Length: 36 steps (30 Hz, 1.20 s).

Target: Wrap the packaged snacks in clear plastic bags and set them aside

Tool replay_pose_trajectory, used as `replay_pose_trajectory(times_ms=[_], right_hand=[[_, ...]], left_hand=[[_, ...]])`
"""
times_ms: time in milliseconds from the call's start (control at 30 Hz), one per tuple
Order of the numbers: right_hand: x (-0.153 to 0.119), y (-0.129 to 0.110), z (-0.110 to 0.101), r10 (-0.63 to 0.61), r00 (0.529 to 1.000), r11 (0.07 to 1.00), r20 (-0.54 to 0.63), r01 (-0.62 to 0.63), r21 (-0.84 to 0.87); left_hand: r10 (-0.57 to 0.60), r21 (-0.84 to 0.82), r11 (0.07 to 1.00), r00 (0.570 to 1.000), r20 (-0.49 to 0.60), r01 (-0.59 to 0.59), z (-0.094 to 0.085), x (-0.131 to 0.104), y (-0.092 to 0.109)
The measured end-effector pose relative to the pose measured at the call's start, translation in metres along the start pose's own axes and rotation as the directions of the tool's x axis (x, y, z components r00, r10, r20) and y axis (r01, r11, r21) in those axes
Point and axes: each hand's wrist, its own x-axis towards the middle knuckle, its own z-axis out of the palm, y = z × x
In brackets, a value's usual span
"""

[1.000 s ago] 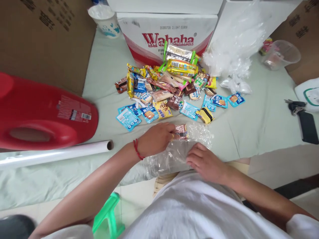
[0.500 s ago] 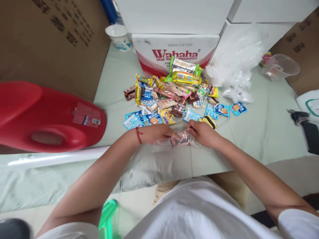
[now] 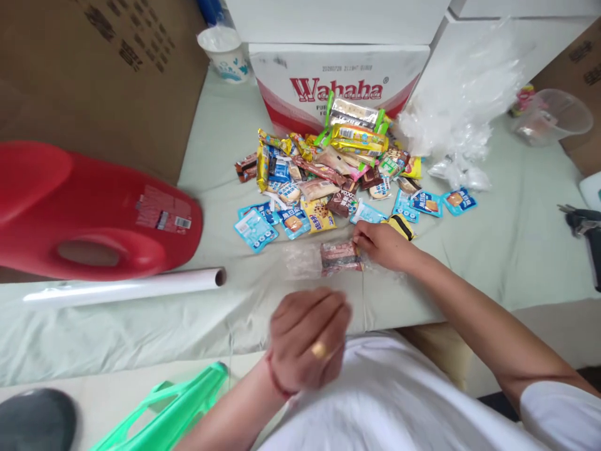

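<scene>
My right hand (image 3: 382, 243) pinches the end of a clear plastic bag (image 3: 300, 260) lying at the table's front. Inside the bag sits a reddish-brown wrapped snack (image 3: 340, 257). Nearer my body, my left hand (image 3: 310, 338) is raised as a closed fist, a little blurred, apart from the bag; what its fingers hold, if anything, is hidden. Just beyond the bag spreads a heap of wrapped snacks (image 3: 328, 169) in several colours. Beside my right hand lies a yellow and black packet (image 3: 401, 227), with blue packets (image 3: 256, 230) along the heap's near edge.
A white and red carton (image 3: 338, 72) stands behind the heap, with a pile of clear plastic bags (image 3: 455, 119) to its right. On the left are a red jug (image 3: 117, 219), a white tube (image 3: 126, 285) and a paper cup (image 3: 224, 56). A clear tub (image 3: 554, 119) stands far right.
My left hand has let go of the bag and drawn back toward my body, rising into a fist. My right hand keeps its hold on the bag. The view has shifted slightly.
</scene>
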Motion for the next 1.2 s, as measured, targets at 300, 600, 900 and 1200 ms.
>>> replay_pose_trajectory(times_ms=[300, 600, 900, 1200], right_hand=[[-0.044, 0.016, -0.027, 0.004, 0.999, 0.926, -0.051, 0.015, 0.377], [-0.105, 0.048, -0.049, 0.19, 0.981, 0.919, -0.043, -0.163, 0.36], [-0.076, 0.063, -0.067, 0.191, 0.931, 0.963, -0.311, -0.116, 0.242], [-0.019, 0.042, -0.051, 0.062, 0.97, 0.997, 0.234, -0.069, 0.021]], left_hand=[[-0.032, 0.207, 0.978, 0.96, 0.278, -0.027, 0.079, 0.016, -0.042], [0.031, 0.143, 0.988, 0.977, 0.213, -0.063, 0.079, 0.004, -0.048], [0.048, 0.133, 0.988, 0.981, 0.188, -0.074, 0.081, 0.002, -0.052], [0.026, 0.118, 0.992, 0.98, 0.198, -0.05, 0.081, 0.0, -0.053]])
